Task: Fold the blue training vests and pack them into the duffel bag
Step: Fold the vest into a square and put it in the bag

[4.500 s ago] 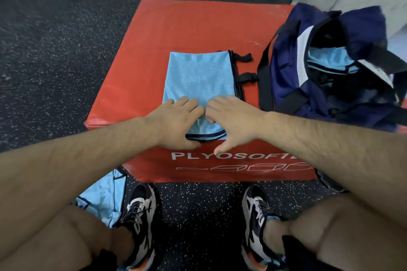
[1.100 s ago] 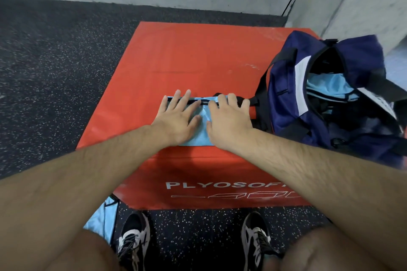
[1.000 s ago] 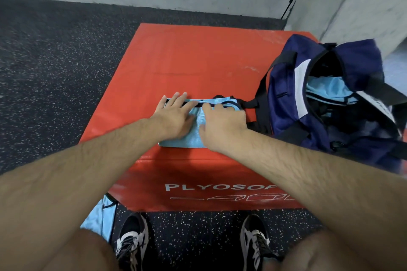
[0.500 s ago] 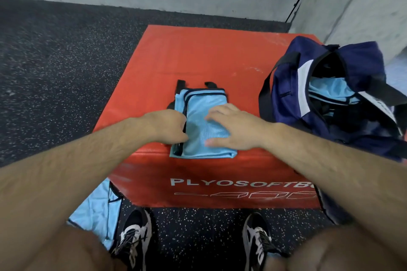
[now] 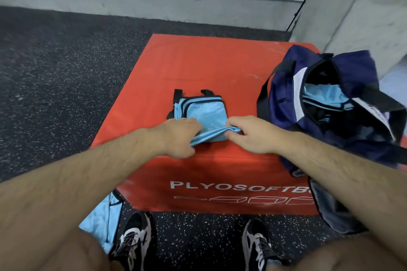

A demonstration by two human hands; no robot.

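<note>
Squarely near the front of the red plyo box [image 5: 198, 61] lay the folded blue vest [image 5: 204, 112] — a compact packet with dark trim and 2 black strap ends poking out at its far edge. Both hands were on its near edge. The left hand [image 5: 176, 136] had its fingers curled round the fabric at the near-left corner. The right hand [image 5: 253, 134] pinched the near-right corner between thumb and bent fingers. Between the 2 hands the edge was raised slightly off the box in a taut fold. Near the vest, to its right, the navy duffel bag [image 5: 284, 108] sat on the box with its top gaping open — more light-blue fabric [image 5: 323, 97] showed inside it. Another blue vest [image 5: 101, 220] lay on the speckled black floor [image 5: 55, 72] by the left shoe [image 5: 134, 237], partly hidden by the left forearm. The right shoe [image 5: 257, 240] stood in front of the box's white lettering [image 5: 231, 185].
</note>
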